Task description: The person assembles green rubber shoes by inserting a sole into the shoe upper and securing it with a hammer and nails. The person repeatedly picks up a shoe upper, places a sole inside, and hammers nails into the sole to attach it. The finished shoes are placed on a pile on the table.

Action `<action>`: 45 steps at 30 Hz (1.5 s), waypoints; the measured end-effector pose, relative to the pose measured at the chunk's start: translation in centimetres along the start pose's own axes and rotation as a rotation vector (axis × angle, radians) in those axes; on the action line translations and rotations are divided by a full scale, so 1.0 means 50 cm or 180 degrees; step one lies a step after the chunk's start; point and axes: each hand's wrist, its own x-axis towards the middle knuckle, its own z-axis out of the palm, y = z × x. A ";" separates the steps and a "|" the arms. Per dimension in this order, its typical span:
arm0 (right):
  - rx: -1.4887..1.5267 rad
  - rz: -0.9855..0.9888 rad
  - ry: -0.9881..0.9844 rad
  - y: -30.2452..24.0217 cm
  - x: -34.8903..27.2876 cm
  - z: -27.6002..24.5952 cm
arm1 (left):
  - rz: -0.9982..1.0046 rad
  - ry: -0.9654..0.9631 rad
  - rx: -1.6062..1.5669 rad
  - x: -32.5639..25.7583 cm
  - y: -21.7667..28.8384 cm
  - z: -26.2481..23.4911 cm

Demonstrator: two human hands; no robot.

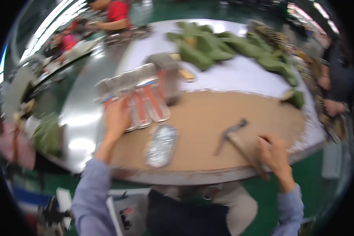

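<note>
My right hand (274, 153) is closed around the wooden handle of a hammer (234, 138), whose metal head rests on the brown cardboard sheet (208, 118). My left hand (117, 118) lies flat on a row of several grey metal insole-shaped plates with orange strips (145, 104), at their left end. A single silvery insole-shaped piece (161, 144) lies apart on the cardboard, between my two hands. The picture is blurred by motion.
A pile of olive-green fabric pieces (224, 49) covers the far side of the white table (240, 76). A shiny metal surface (80, 118) lies to the left. Other people sit at the far left (114, 13) and at the right (338, 78). The floor is green.
</note>
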 end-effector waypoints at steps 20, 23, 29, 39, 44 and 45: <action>-0.1083 -0.0084 0.0097 0.291 0.326 -0.020 | -0.1752 -0.0028 -0.2423 0.044 -0.135 0.020; -0.1204 -0.0011 -0.0064 0.176 0.278 0.049 | -0.1641 0.0690 -0.1634 0.064 -0.158 0.009; 0.0552 0.0300 0.1471 0.108 0.238 -0.023 | -0.0763 0.2058 -0.3400 0.057 -0.051 -0.138; 0.2964 0.0339 -0.0390 -0.437 0.086 0.094 | -0.1070 -0.0337 -0.6940 -0.203 0.398 -0.203; 0.1715 -0.1184 0.0047 -0.530 -0.040 0.161 | -0.0913 -0.0246 -0.6817 -0.281 0.296 -0.189; 0.1768 -0.1273 0.0162 -0.516 -0.073 0.150 | -0.0760 -0.0515 -0.6801 -0.292 0.257 -0.197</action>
